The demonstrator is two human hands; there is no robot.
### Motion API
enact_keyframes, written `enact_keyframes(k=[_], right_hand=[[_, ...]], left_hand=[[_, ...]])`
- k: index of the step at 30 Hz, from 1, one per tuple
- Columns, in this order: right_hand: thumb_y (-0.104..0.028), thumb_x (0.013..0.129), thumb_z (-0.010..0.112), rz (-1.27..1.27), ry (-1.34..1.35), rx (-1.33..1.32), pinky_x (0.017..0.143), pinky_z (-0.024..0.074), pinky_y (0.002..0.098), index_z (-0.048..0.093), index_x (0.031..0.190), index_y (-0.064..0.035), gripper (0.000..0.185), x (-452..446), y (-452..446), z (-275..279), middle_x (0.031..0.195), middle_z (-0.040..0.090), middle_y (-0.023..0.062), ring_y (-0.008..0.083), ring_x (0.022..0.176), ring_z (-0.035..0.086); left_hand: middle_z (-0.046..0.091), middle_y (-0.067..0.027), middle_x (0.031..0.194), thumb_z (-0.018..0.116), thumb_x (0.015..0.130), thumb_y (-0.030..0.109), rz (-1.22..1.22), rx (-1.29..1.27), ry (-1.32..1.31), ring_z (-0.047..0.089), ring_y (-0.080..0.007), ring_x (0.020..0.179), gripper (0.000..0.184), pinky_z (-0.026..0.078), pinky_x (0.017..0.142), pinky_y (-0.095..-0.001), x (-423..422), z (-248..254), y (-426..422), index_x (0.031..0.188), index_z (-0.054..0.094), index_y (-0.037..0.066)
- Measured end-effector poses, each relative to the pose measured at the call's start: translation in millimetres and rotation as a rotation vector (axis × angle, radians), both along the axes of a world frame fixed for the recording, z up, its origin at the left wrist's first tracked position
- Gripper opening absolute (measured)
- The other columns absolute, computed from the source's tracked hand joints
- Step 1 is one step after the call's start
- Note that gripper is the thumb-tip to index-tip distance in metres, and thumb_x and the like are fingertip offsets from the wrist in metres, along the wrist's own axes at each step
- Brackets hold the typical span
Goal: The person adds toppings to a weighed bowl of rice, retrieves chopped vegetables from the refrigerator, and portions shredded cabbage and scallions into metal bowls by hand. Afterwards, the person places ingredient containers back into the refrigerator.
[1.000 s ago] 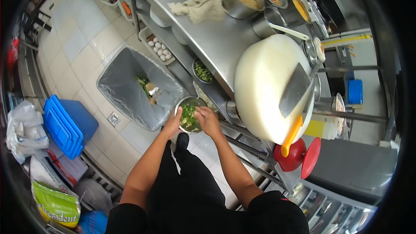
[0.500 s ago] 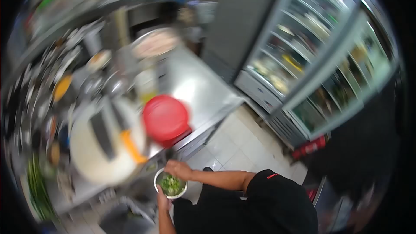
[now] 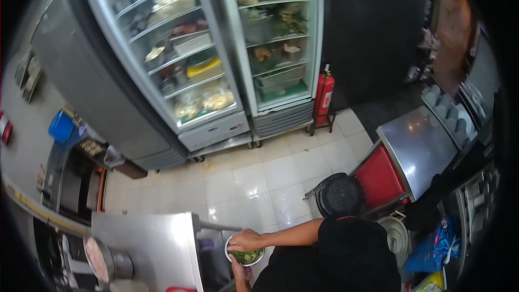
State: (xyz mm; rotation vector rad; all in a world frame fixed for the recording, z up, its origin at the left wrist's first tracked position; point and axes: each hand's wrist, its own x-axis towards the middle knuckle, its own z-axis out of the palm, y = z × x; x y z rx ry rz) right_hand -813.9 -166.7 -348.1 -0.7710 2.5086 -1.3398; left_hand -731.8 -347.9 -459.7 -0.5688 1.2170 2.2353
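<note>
A white-rimmed bowl [image 3: 260, 256] of chopped greens [image 3: 247, 258] is in front of my dark-clothed body, low in the view. My left hand [image 3: 239, 271] grips it from the near side, with the thumb at the rim. Over the far part of the bowl, my right hand [image 3: 246, 241] is closed, its curled fingers down at the greens. The fingertips are hidden, so what they pinch does not show. Left of the bowl stands a steel table [image 3: 146, 246], its corner close to my hands.
Glass-door fridges [image 3: 246, 103] line the far side, with a fire extinguisher [image 3: 324, 94] beside them. On the right are a black stool [image 3: 340, 194] and a steel-topped counter [image 3: 419, 143]. A metal pot [image 3: 119, 264] sits on the left table. Tiled floor [image 3: 248, 184] lies between.
My view has swung right, away from the cluttered worktop towards the fridges and stool. The bowl is still in my left hand, and my right hand now reaches further over the greens.
</note>
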Motion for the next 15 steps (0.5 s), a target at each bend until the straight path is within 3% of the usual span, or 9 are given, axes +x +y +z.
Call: enact_keyframes(k=[2, 4, 5, 8, 9, 10, 12, 13, 15], right_hand=[[-0.034, 0.078, 0.06, 0.004, -0.007, 0.166, 0.066, 0.0461, 0.0471, 0.061, 0.066, -0.0031, 0.033, -33.1, 21.2, -12.7, 0.089, 0.058, 0.0186, 0.0383, 0.083, 0.058], [-0.029, 0.073, 0.06, -0.027, 0.204, 0.123, 0.072, 0.0463, 0.0442, 0.061, 0.064, -0.003, 0.028, -62.8, 39.2, -37.3, 0.094, 0.058, 0.0171, 0.0353, 0.088, 0.055], [-0.019, 0.071, 0.06, -0.075, 0.247, 0.045, 0.077, 0.0447, 0.0415, 0.059, 0.064, -0.0015, 0.019, -72.9, 53.1, -41.3, 0.089, 0.058, 0.014, 0.0347, 0.088, 0.053], [-0.017, 0.072, 0.059, -0.253, 0.295, -0.044, 0.08, 0.0443, 0.0397, 0.061, 0.067, -0.0014, 0.016, -97.5, 100.0, -13.9, 0.095, 0.057, 0.0135, 0.0335, 0.089, 0.054], [-0.017, 0.074, 0.058, -0.202, 0.07, 0.133, 0.086, 0.0432, 0.0378, 0.064, 0.073, -0.0032, 0.015, -114.3, 115.3, -10.1, 0.1, 0.059, 0.0131, 0.0319, 0.097, 0.054], [-0.017, 0.074, 0.058, -0.218, 0.075, 0.134, 0.086, 0.0432, 0.0378, 0.064, 0.073, -0.0032, 0.015, -122.7, 126.6, -13.6, 0.1, 0.059, 0.0131, 0.0319, 0.097, 0.054], [-0.018, 0.078, 0.056, -0.563, 0.294, -0.127, 0.086, 0.0446, 0.0366, 0.066, 0.079, -0.0055, 0.016, -131.5, 148.8, -21.9, 0.098, 0.062, 0.0127, 0.0285, 0.099, 0.057], [-0.018, 0.078, 0.056, -0.575, 0.305, -0.119, 0.086, 0.0446, 0.0366, 0.066, 0.079, -0.0055, 0.016, -142.3, 161.6, -23.8, 0.098, 0.062, 0.0127, 0.0285, 0.099, 0.057], [-0.017, 0.08, 0.056, -0.712, -0.02, -0.136, 0.082, 0.0466, 0.0352, 0.066, 0.084, -0.0067, 0.015, -165.1, 191.0, -28.1, 0.095, 0.063, 0.0121, 0.0253, 0.097, 0.06]], left_hand=[[0.052, -0.0099, 0.125, 0.03, 0.092, 0.06, -0.092, -0.028, 0.025, 0.057, -0.0269, 0.108, 0.062, 0.052, 0.08, -0.0446, -46.9, 9.2, 26.7, 0.131, 0.038, 0.011], [0.055, -0.0092, 0.122, 0.029, 0.093, 0.059, -0.166, -0.029, 0.03, 0.058, -0.0255, 0.106, 0.061, 0.052, 0.078, -0.0443, -87.5, 11.2, 50.7, 0.128, 0.04, 0.012], [0.053, -0.0096, 0.125, 0.029, 0.093, 0.06, -0.196, -0.033, 0.032, 0.058, -0.0261, 0.107, 0.062, 0.053, 0.079, -0.0432, -105.1, 13.9, 64.7, 0.131, 0.039, 0.012], [0.051, -0.0099, 0.128, 0.028, 0.092, 0.06, -0.245, -0.039, -0.013, 0.057, -0.0274, 0.108, 0.064, 0.053, 0.08, -0.0428, -149.9, 35.0, 107.4, 0.134, 0.037, 0.013], [0.048, -0.0121, 0.131, 0.026, 0.094, 0.058, -0.307, -0.01, -0.01, 0.056, -0.0292, 0.11, 0.065, 0.052, 0.083, -0.0461, -166.5, 25.9, 112.0, 0.136, 0.034, 0.011], [0.048, -0.0121, 0.131, 0.026, 0.094, 0.058, -0.323, -0.011, -0.003, 0.056, -0.0292, 0.11, 0.065, 0.052, 0.083, -0.0461, -182.8, 22.5, 122.0, 0.136, 0.034, 0.011], [0.048, -0.0144, 0.131, 0.023, 0.095, 0.056, -0.369, -0.011, -0.004, 0.055, -0.0305, 0.111, 0.064, 0.051, 0.085, -0.0506, -207.9, 16.9, 142.3, 0.135, 0.034, 0.007], [0.048, -0.0166, 0.129, 0.021, 0.096, 0.054, -0.401, 0.014, -0.049, 0.056, -0.0316, 0.11, 0.064, 0.053, 0.083, -0.0506, -222.9, 13.2, 150.0, 0.135, 0.033, 0.004], [0.05, -0.0169, 0.128, 0.021, 0.096, 0.054, -0.449, 0.041, -0.023, 0.057, -0.0319, 0.108, 0.064, 0.054, 0.081, -0.0493, -256.4, 4.0, 166.5, 0.134, 0.034, 0.004]])
